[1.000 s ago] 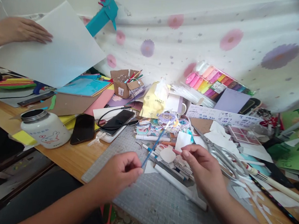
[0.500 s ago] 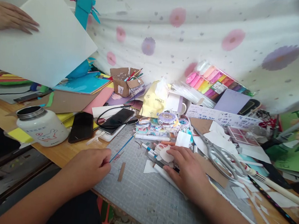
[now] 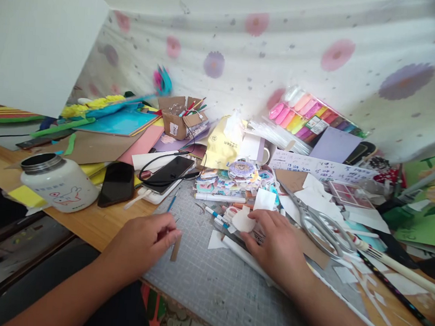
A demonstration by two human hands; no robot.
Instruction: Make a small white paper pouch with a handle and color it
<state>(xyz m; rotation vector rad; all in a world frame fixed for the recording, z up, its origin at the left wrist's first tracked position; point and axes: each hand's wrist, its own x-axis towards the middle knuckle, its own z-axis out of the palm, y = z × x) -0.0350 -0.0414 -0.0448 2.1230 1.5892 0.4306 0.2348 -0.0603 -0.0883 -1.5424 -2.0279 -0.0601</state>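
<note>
My left hand (image 3: 147, 242) is closed above the cutting mat (image 3: 208, 291), thumb against the curled fingers. A thin blue stick (image 3: 172, 200) runs out beyond its knuckles and appears held; the grip itself is hidden. Just beside the thumb lies a narrow brown cardboard strip (image 3: 175, 249). My right hand (image 3: 275, 241) has its thumb and forefinger at the edges of a rounded white paper cutout (image 3: 243, 220) with a small tab. Under and beside this cutout are blue-and-white pens (image 3: 216, 216). A white roll (image 3: 243, 254) passes below the right hand.
Large scissors (image 3: 319, 225) lie among paper scraps on the right. Stickers (image 3: 235, 176) are piled at the middle. On the left stand a white jar (image 3: 59, 184) and a black phone (image 3: 116, 185). A big white sheet (image 3: 36, 36) hangs at upper left. Behind is a pen box (image 3: 179, 118).
My left hand has shifted slightly right and the blue stick swung more upright. The cutout has tilted, showing its tab. The white sheet moved up and left; another person's hand left view.
</note>
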